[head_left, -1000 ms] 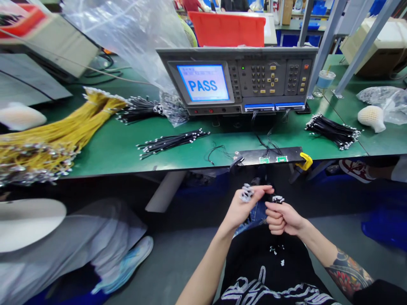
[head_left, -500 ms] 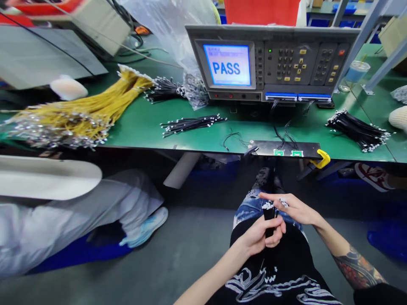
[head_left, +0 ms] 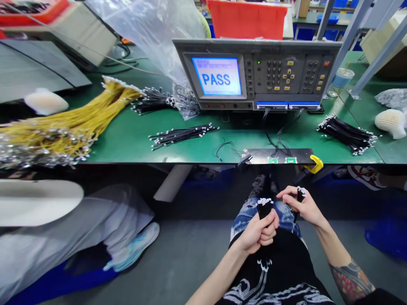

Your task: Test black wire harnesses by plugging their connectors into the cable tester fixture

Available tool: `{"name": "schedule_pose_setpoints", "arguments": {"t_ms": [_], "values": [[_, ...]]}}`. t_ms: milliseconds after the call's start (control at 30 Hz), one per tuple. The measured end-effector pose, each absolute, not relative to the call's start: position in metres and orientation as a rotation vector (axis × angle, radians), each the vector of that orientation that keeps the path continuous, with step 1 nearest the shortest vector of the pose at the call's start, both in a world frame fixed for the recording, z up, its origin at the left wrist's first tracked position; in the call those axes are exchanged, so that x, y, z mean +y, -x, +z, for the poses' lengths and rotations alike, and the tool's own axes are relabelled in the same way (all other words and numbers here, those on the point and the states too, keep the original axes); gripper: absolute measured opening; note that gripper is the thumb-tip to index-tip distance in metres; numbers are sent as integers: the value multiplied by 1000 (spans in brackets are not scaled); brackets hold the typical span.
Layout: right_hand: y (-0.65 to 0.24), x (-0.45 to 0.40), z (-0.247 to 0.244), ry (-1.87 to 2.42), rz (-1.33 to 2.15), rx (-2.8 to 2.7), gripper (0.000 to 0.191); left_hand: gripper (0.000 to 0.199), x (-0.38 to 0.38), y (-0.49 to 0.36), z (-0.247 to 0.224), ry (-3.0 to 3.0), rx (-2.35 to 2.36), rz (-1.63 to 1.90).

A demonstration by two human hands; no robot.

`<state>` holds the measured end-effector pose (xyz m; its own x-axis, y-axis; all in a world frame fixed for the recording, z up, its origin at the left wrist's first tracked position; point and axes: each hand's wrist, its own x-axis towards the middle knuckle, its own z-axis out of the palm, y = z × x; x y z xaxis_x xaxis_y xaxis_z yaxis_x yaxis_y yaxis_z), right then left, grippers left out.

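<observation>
Half a second ago my right hand [head_left: 303, 205] had its fingers at the top of the wires in my left; now it has drawn off to the right, and the two hands are apart. My left hand [head_left: 262, 231] keeps a closed grip around the bundle of black wires [head_left: 264, 209], in front of my lap, its white ends spread a little at the top like a small fan. My right hand holds a smaller bunch [head_left: 300, 195] in the palm, white tips poking out above, while its thumb and forefinger reach left, narrowly parted. The word on the screen [head_left: 218, 78] is unchanged, PASS in blue block letters. The wires look thin, smooth and dull black, capped with hard little white plastic blocks. More white tips show lower down against my black shirt [head_left: 282, 258]. On the smooth, slightly glossy green table [head_left: 127, 146] lie a loose, flat pile of black wires [head_left: 182, 134], a thicker bundle [head_left: 348, 132] on the right, and a long heap of yellow wires [head_left: 73, 120] with shiny ends. A crinkled clear bag [head_left: 149, 34] slumps beside the boxy grey machine [head_left: 276, 78].
</observation>
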<state>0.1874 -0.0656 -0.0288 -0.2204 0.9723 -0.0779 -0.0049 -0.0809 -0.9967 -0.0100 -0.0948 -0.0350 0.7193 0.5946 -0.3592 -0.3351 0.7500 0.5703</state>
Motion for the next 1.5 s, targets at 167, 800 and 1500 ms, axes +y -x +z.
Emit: {"name": "schedule_pose_setpoints", "arguments": {"t_ms": [167,800,1500], "values": [[-169,-60,-18,1106,1289,-1218,30,58,-63,0,-18,-618,570,506],[-170,-28,-33,888,1369,-643,29,57,-30,-5,-35,-692,639,550],[-162,-6,-48,1325,808,-822,31,51,-8,4,-26,-665,784,981]]}}
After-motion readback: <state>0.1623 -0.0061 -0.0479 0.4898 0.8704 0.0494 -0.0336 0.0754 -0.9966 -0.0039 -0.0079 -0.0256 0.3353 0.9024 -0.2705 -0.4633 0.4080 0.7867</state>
